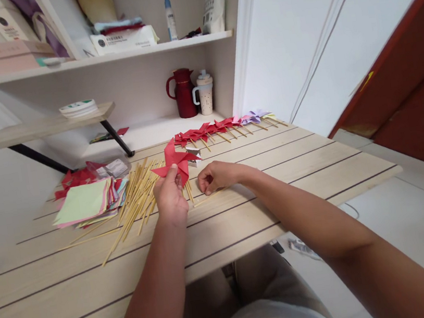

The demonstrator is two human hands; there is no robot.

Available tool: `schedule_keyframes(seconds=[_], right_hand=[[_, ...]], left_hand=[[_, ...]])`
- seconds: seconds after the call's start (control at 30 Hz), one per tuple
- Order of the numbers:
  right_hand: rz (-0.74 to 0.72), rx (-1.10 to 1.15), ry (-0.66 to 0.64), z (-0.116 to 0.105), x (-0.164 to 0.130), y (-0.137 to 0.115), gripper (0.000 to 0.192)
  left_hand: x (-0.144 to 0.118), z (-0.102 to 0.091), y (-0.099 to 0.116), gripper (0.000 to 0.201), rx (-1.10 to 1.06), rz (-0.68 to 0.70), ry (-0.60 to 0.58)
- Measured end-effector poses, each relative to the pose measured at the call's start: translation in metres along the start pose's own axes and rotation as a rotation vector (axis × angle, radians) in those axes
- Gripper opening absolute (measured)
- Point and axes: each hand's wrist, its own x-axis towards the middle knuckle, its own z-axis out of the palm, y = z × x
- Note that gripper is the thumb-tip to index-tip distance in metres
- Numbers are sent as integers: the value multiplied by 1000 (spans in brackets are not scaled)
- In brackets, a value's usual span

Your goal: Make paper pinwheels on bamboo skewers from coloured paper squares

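Left hand [169, 194] fingers pinched shut on a red folded-paper pinwheel [175, 163], held upright just above the pale wooden slat table [296, 168]. Thumb on the near face of the paper; the rest of the grip is hidden behind it. Right hand [214, 176] curled low at the tabletop, fingertips closed together near a thin bamboo stick [207, 197] that lies on the table; can't tell if it has hold of the stick or of something smaller.

Just left of the left hand: loose pile of bamboo sticks [135, 201] fanned across the slats. Further left, touching that pile: stack of coloured paper squares [86, 202], pale green sheet on top, red scraps behind it.

Behind the pinwheel: small white object [195, 156], too hidden to identify. At the far table edge: row of finished pinwheels on sticks [215, 128], mostly red, purple ones at the right end.

Back shelf: dark red jug [184, 93] beside a white lidded cup [205, 93].
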Motion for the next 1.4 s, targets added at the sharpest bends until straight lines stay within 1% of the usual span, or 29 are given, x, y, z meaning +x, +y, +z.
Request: schedule_keyframes(seconds=[0.27, 0.43, 0.67, 0.83, 1.0, 1.1, 1.4], right_hand=[[38, -32, 15, 2, 1, -3, 11], [-2, -46, 0, 3, 3, -1, 8], [-16, -41, -6, 3, 2, -1, 7], [-11, -35, 14, 5, 3, -1, 12], [-19, -3, -1, 5, 3, 0, 15], [-20, 11, -17, 4, 2, -1, 14], [-14, 14, -4, 5, 1, -3, 14]], left_hand=[[0, -1, -1, 25, -5, -13, -8], [-1, 0, 0, 25, -2, -22, -6], [-1, 0, 1, 27, -4, -24, 3], [1, -2, -1, 25, -2, -23, -14], [3, -2, -1, 23, -8, -37, -12], [4, -2, -1, 23, -6, -41, -6], [3, -2, 0, 22, -6, -66, -20]])
